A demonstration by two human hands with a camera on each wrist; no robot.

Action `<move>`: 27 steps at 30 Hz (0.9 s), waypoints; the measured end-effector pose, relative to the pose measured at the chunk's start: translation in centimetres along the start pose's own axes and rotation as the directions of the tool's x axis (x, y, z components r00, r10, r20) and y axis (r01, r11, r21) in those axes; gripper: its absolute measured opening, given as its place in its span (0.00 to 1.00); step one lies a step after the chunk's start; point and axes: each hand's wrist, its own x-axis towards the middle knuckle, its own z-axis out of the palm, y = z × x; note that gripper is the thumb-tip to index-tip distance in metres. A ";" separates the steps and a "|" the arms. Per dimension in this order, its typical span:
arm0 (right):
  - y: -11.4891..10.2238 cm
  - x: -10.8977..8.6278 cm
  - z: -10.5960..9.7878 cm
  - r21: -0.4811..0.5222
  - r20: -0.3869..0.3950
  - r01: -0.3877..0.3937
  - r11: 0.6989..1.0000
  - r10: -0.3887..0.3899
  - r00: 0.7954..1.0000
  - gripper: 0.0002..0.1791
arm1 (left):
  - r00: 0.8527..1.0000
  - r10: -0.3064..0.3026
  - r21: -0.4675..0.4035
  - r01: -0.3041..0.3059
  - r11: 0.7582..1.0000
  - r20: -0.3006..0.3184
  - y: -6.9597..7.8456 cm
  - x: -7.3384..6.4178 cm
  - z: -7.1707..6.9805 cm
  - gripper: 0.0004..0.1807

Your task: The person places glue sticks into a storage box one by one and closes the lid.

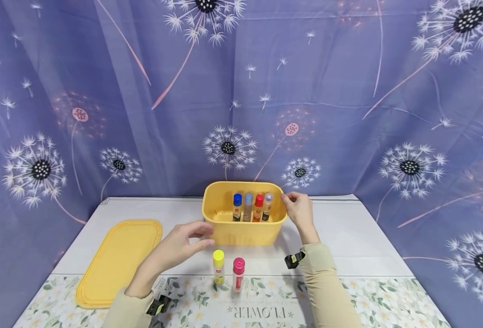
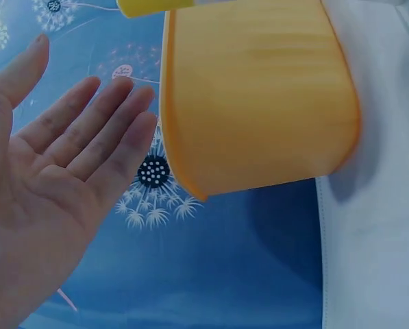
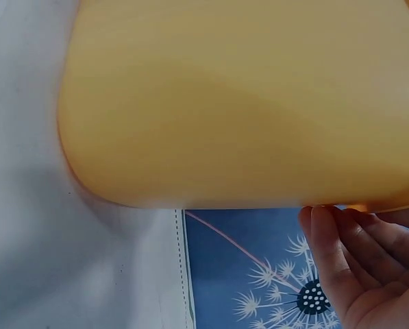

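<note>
A yellow storage box (image 1: 241, 234) stands at the back of the table. Inside it, several small tubes stand upright, with a blue cap (image 1: 237, 199), a light-blue cap (image 1: 248, 198), a red cap (image 1: 259, 200) and a lilac cap (image 1: 268, 197). My right hand (image 1: 300, 210) grips the box's right end near the rim, fingertips bent against the wall in the right wrist view. Beside the box's front left corner is my left hand (image 1: 186, 241), its fingers extended, holding nothing. In front of the box, a yellow-capped tube (image 1: 218, 268) and a pink-capped tube (image 1: 238, 275) stand upright.
A yellow lid (image 1: 118, 264) lies flat on the left side of the table. A floral mat (image 1: 262, 310) printed with the word FLOWER covers the front. Behind the table hangs a purple-blue dandelion curtain (image 1: 176, 150).
</note>
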 end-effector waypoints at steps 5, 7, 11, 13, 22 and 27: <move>0.0 0.0 0.1 0.003 -0.001 -0.005 1.000 0.005 1.000 0.13 | 1.000 -0.009 0.003 0.009 1.000 0.027 -0.5 -0.6 0.6 0.19; 0.0 0.0 0.1 0.002 -0.001 -0.010 1.000 0.010 1.000 0.13 | 0.999 -0.003 0.012 0.002 1.000 0.042 -0.7 -0.8 1.0 0.19; 0.0 -0.1 0.1 0.008 0.002 -0.013 1.000 0.013 1.000 0.13 | 0.997 0.015 0.002 -0.015 1.000 0.078 -1.0 -0.9 1.5 0.19; -0.1 -0.1 0.1 0.010 0.001 -0.011 1.000 0.011 1.000 0.13 | 0.996 0.021 -0.002 -0.020 1.000 0.089 -1.1 -1.0 1.8 0.18; -0.1 -0.1 0.0 0.008 -0.003 -0.016 1.000 0.016 1.000 0.13 | 0.991 -0.023 -0.012 0.025 1.000 0.130 -1.3 -1.2 2.7 0.19; 0.0 -0.1 -0.1 0.011 -0.002 -0.006 1.000 0.006 1.000 0.13 | 0.988 -0.040 -0.026 0.045 0.999 0.151 -1.4 -1.2 3.2 0.19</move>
